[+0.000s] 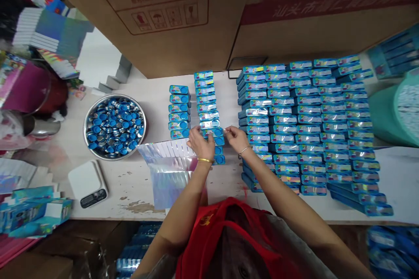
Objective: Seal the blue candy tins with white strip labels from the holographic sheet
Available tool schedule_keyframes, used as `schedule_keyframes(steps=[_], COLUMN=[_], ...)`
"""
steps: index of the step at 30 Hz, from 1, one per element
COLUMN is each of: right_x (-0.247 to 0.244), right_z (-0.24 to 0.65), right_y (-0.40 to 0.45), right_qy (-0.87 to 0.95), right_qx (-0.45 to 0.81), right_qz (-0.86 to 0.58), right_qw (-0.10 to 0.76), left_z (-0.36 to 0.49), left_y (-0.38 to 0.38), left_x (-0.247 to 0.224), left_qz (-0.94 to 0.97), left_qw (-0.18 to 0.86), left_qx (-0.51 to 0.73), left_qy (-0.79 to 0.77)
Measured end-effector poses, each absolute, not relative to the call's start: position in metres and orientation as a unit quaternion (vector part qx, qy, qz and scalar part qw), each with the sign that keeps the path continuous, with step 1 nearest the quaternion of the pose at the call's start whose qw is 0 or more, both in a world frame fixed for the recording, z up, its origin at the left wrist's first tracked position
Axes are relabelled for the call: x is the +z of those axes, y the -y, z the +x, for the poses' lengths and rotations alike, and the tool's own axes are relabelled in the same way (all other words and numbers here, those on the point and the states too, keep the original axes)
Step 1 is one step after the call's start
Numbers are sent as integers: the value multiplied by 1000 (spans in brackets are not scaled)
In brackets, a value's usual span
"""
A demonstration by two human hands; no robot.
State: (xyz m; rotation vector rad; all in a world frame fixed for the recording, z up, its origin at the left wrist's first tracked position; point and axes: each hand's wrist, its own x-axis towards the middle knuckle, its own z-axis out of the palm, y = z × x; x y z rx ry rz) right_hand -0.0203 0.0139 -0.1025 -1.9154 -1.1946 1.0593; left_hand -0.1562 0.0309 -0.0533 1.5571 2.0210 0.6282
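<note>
A short column of small blue boxes runs down the middle of the table, several of them with shiny strips along the top. My left hand grips the left end of one blue box in this column, thumb on its near side. Just off that box's right end is my right hand, its thumb and fingertips pinched together. Whatever the pinch holds is too small to make out. Left of the column stands a second row of blue boxes. Shiny holographic sheets with strips lie beside my left forearm.
Many blue boxes stand in packed columns at right, by a teal bucket. A steel bowl of blue-and-silver round pieces and a white scale sit at left. Large cardboard cartons line the back.
</note>
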Motion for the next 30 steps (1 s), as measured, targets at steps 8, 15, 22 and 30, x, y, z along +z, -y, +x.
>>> schedule_keyframes(steps=[8, 15, 22, 30], right_x=[-113, -119, -127, -119], right_z=[-31, -33, -38, -39], right_y=[-14, -11, -8, -11], right_qy=[409, 369, 307, 255], right_qx=[412, 425, 458, 479], right_qz=[-734, -727, -734, -721], right_qw=[353, 395, 396, 432], left_z=[-159, -171, -171, -171], left_y=[-33, -32, -43, -60], left_x=[-55, -43, -47, -43], left_qz=[566, 596, 649, 641], left_qw=[307, 293, 223, 242], left_qx=[262, 320, 173, 82], left_qy=[-719, -676, -706, -724])
